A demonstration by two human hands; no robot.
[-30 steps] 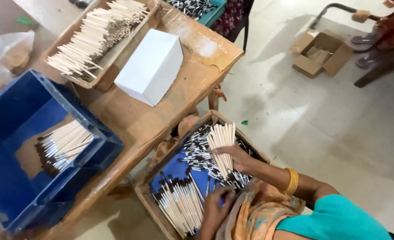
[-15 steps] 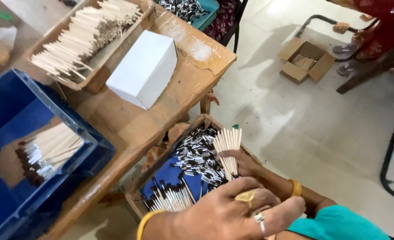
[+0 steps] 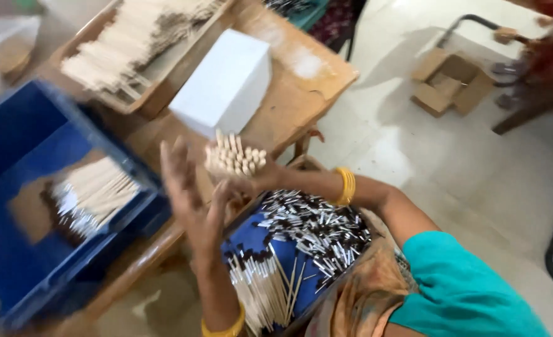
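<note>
Right hand grip pinching bundle of pale sticks, raised just in front of white box on worktop. Left hand beside bundle, fingers spread, blurred.

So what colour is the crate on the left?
Blue crate, clearest in the head view.

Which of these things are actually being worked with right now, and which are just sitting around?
In use:
- bundle of pale sticks, gripped in the right hand
- left hand, open beside the bundle
- tray of dark-tipped sticks just below the hands

Lying about:
- white box
- blue crate holding sticks
- wooden tray of sticks
- cardboard box on the floor
</note>
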